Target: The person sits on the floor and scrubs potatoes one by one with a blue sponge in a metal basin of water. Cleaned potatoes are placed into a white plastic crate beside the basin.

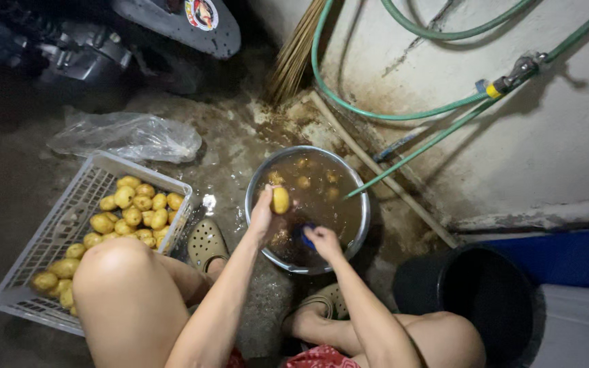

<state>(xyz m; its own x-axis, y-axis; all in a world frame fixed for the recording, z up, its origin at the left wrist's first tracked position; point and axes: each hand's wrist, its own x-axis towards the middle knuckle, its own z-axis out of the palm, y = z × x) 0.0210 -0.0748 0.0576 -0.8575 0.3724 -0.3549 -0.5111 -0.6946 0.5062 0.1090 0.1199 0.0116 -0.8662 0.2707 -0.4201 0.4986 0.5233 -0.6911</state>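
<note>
My left hand (264,215) holds a yellow potato (281,200) just above the rim of a metal basin (359,199) filled with muddy brown water. Several more potatoes (302,182) float at the far side of the water. Over the near part of the basin, my right hand (323,241) grips a small blue object (306,237), partly hidden by the fingers. A white plastic crate (49,238) at the left holds several washed yellow potatoes (137,202), partly hidden by my left knee.
A green hose (390,116) loops along the stained wall and runs into the basin. A black bucket (468,296) stands at the right, a crumpled plastic bag (127,136) and a broom (294,51) behind. The concrete floor is wet.
</note>
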